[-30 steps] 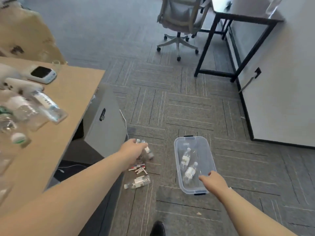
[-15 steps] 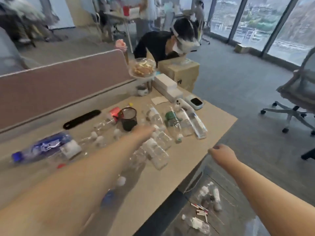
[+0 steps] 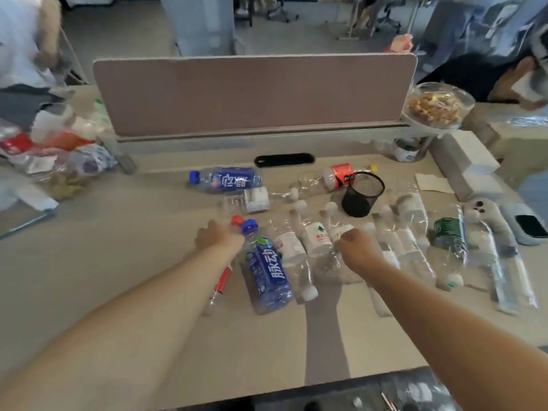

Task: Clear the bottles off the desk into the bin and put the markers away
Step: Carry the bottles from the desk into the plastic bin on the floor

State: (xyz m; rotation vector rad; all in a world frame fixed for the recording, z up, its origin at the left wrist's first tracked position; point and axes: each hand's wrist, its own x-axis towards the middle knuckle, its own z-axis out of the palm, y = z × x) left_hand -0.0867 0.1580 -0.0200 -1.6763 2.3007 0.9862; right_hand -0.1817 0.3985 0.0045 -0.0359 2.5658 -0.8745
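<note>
Both hands' fingers (image 3: 207,232) hidden; grasp cannot be told

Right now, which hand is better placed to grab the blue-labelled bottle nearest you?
Left, probably. The left hand sits right beside the blue cap of that bottle, while the right hand is over the clear bottles further right.

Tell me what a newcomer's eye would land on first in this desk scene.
First, the jumble of empty plastic bottles lying across the middle of the desk, above all the blue-labelled bottle near the front and a second blue bottle lying further back. Both bare arms reach into the pile: the left hand beside the blue bottle's cap, the right hand over the clear bottles. A black mesh cup stands behind them.
</note>
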